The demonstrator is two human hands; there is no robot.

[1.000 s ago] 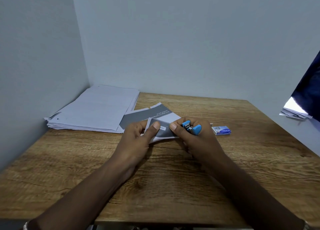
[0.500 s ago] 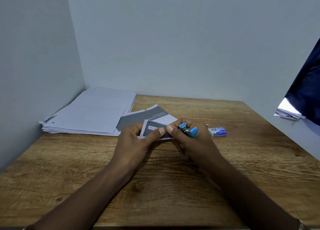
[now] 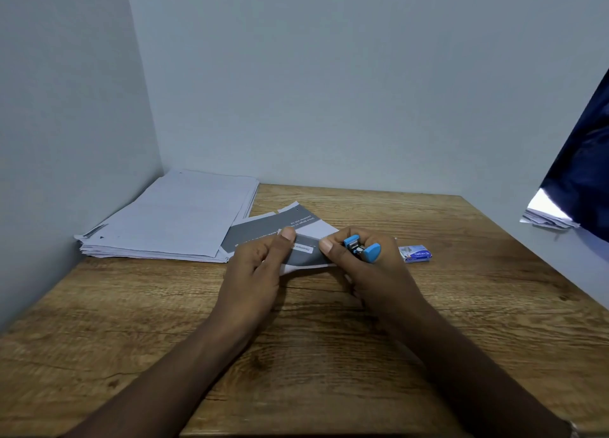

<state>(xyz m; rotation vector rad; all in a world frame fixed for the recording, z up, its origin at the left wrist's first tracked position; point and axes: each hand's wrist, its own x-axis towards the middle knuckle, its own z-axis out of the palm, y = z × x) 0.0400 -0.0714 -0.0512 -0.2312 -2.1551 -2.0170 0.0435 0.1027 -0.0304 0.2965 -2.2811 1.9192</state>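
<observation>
A small grey and white printed sheet (image 3: 304, 254) is held just above the wooden table (image 3: 164, 322) at its middle. My left hand (image 3: 255, 273) pinches the sheet's left edge between thumb and fingers. My right hand (image 3: 372, 269) pinches the sheet's right edge with its thumb and also grips a small blue stapler (image 3: 362, 248), whose blue end points up and to the right. More grey and white sheets (image 3: 263, 228) lie flat on the table behind the held one.
A thick stack of white papers (image 3: 178, 216) lies in the back left corner against the walls. A small blue and white staple box (image 3: 416, 253) sits to the right of my right hand. Dark blue cloth (image 3: 586, 160) and more papers (image 3: 547, 215) are at the right edge.
The view has shifted slightly. Both hands have kept their hold on the sheet and the stapler; my left thumb has slid up toward the sheet's top left edge.
</observation>
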